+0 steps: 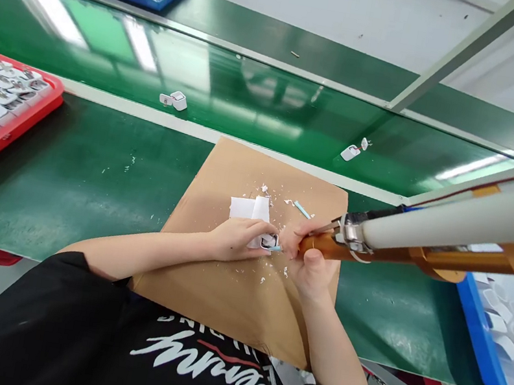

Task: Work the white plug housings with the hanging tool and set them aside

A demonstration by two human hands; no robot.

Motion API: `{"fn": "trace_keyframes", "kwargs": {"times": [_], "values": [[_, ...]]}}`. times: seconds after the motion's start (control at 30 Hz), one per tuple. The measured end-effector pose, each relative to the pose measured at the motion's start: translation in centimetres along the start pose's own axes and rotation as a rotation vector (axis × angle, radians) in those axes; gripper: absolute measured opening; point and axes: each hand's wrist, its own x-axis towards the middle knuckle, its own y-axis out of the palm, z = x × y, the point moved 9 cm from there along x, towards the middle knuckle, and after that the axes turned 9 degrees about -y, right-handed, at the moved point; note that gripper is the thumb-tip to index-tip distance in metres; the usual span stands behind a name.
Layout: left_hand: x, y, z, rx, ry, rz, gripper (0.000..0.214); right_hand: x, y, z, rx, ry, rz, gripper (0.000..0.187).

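Observation:
My left hand [236, 240] rests on the cardboard sheet [215, 291], its thumb and fingers closed round a small white plastic housing [269, 242] with a dark-edged opening. My right hand [312, 274] is wrapped round the orange-brown handle of a tool [327, 246], which a metal clamp joins to a thick white tube. A light-blue tip [274, 248] sits at the housing's opening, in front of my right fingers; whether it belongs to the tool I cannot tell. White paper pieces [242, 207] lie just beyond my left hand. White shavings and a light-blue strip [302, 210] are scattered near both hands.
To the left stands a red tray [51, 94] of white and metal parts; to the right, a blue tray [473, 340] of white housings. More blue trays [158, 4] sit on the upper shelf. Small white parts [174, 100] hang at the green panel. The white tube [454, 219] crosses the right side.

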Motion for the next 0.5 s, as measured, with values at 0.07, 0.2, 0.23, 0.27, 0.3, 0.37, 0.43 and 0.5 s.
{"fn": "trace_keyframes", "kwargs": {"times": [0.07, 0.2, 0.23, 0.27, 0.3, 0.37, 0.43, 0.5], "values": [[-0.17, 0.3, -0.06, -0.001, -0.003, 0.012, 0.033, -0.22, -0.12, -0.33, -0.02, 0.038, -0.012, 0.03], [-0.31, -0.02, -0.26, -0.016, 0.03, -0.031, 0.031, -0.44, 0.04, -0.29, -0.021, 0.037, 0.001, 0.029], [-0.33, -0.1, -0.29, -0.019, 0.038, -0.043, 0.03, -0.43, 0.15, -0.21, -0.012, 0.03, 0.007, 0.027], [-0.35, -0.14, -0.35, -0.025, 0.049, -0.051, 0.03, -0.41, 0.21, -0.18, -0.006, 0.028, 0.005, 0.027], [-0.38, -0.17, -0.44, -0.032, 0.062, -0.062, 0.03, -0.39, 0.22, -0.2, -0.006, 0.032, -0.001, 0.027], [-0.44, -0.2, -0.52, -0.05, 0.077, -0.086, 0.03, -0.36, 0.15, -0.35, -0.022, 0.054, -0.022, 0.031], [-0.49, -0.3, -0.39, -0.064, 0.071, -0.123, 0.03, -0.34, 0.13, -0.52, -0.044, 0.078, -0.035, 0.035], [-0.54, -0.34, -0.32, -0.066, 0.072, -0.152, 0.03, -0.33, 0.22, -0.59, -0.052, 0.09, -0.035, 0.036]]}}
